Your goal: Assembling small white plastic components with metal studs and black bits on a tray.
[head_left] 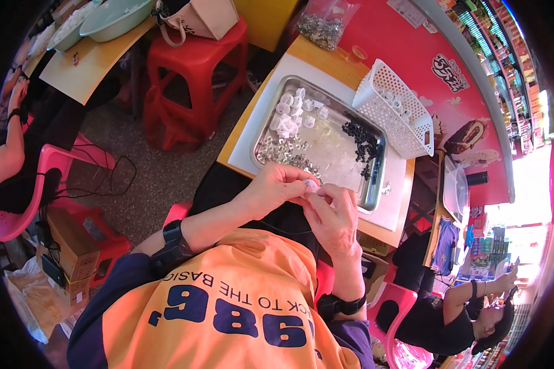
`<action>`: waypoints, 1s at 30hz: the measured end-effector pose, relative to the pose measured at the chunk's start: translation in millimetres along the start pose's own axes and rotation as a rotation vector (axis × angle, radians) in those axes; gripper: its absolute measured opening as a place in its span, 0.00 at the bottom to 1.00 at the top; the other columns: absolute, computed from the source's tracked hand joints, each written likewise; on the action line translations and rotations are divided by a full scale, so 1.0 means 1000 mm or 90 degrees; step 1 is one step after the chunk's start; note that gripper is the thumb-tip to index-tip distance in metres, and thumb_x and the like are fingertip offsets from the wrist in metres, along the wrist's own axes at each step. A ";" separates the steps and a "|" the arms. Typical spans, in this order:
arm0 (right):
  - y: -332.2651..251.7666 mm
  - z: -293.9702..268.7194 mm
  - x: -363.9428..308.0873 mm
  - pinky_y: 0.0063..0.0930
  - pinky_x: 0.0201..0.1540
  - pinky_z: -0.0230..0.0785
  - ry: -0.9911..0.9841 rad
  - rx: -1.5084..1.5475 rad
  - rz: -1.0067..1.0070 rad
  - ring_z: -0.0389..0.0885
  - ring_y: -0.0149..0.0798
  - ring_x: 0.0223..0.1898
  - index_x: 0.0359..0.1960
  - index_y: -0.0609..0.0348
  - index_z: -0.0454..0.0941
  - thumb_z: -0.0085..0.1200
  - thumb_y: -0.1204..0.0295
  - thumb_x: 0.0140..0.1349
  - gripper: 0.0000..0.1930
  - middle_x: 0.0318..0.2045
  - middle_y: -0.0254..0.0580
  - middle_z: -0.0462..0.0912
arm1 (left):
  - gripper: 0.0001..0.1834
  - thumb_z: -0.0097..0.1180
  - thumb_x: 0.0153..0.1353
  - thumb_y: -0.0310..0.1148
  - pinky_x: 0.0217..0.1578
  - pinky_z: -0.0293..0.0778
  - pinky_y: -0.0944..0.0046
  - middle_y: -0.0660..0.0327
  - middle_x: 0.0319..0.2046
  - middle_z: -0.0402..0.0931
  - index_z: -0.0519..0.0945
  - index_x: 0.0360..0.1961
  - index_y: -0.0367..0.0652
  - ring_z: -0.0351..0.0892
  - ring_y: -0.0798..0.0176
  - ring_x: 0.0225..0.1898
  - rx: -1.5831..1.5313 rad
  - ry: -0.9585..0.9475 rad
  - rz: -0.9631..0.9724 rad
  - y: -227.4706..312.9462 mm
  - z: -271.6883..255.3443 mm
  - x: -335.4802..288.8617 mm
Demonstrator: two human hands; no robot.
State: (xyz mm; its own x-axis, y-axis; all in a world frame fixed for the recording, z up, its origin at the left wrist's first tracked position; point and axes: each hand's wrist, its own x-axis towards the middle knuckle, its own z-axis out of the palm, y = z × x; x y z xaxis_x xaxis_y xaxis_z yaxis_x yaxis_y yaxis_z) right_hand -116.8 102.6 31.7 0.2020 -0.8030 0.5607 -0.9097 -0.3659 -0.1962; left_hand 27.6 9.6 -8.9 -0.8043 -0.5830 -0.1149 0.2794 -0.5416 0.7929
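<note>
Now both my hands pinch one small white plastic piece (311, 184) above the metal tray (375, 184).
My left hand (276, 187) and right hand (333, 215) have their fingers closed on it at its rim; it seems light, stiff and a little slippery.

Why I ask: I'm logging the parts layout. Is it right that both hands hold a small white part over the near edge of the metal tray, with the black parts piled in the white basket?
Not quite. In the head view the black parts lie in the metal tray, not in the white basket. Both the left hand and right hand do hold the small white part.

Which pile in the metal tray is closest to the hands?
The shiny silver pile, at the tray's near-left corner. The white pieces and black pieces lie farther back.
</note>
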 end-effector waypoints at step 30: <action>0.017 0.016 -0.021 0.30 0.38 0.64 0.022 0.078 0.093 0.71 0.35 0.31 0.34 0.52 0.82 0.65 0.76 0.45 0.12 0.35 0.33 0.73 | 0.19 0.52 0.63 0.31 0.49 0.76 0.62 0.56 0.45 0.77 0.72 0.54 0.32 0.79 0.64 0.45 -0.076 -0.035 -0.143 -0.007 -0.009 0.010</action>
State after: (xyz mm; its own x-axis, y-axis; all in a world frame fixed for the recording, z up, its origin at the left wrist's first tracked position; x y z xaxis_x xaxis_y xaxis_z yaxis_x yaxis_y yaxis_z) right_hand -130.9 105.4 4.0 0.0568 -0.8356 0.5464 -0.8773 -0.3030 -0.3722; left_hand 21.8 2.1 -21.1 -0.8794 -0.4083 -0.2448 0.1483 -0.7235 0.6742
